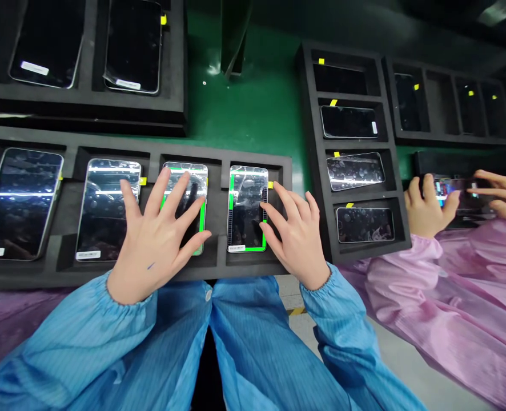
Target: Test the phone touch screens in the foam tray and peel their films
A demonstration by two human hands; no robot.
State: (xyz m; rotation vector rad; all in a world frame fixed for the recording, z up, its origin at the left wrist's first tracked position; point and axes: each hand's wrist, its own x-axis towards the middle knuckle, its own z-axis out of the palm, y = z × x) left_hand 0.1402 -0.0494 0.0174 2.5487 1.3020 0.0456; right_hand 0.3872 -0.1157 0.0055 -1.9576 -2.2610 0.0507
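Note:
Several smartphones lie in the compartments of a black foam tray [219, 228] in front of me. My left hand [156, 228] is spread over the third phone [197, 194], whose screen shows green along its edges; the fingers hide part of it. On the fourth phone [247, 211], green blocks and a ladder-like pattern run around the screen border. My right hand [293, 228] has its fingers apart, with the fingertips at that screen's right edge. To the left, a phone with a dark screen [107, 211] carries a white label and a yellow tab.
Another foam tray with phones [176, 108] stands at upper left. On the right are a tray of phones set sideways [334, 142] and a further tray [454, 137]. A co-worker in a pink sleeve [402, 279] handles a lit phone there. The table surface [248, 114] is green.

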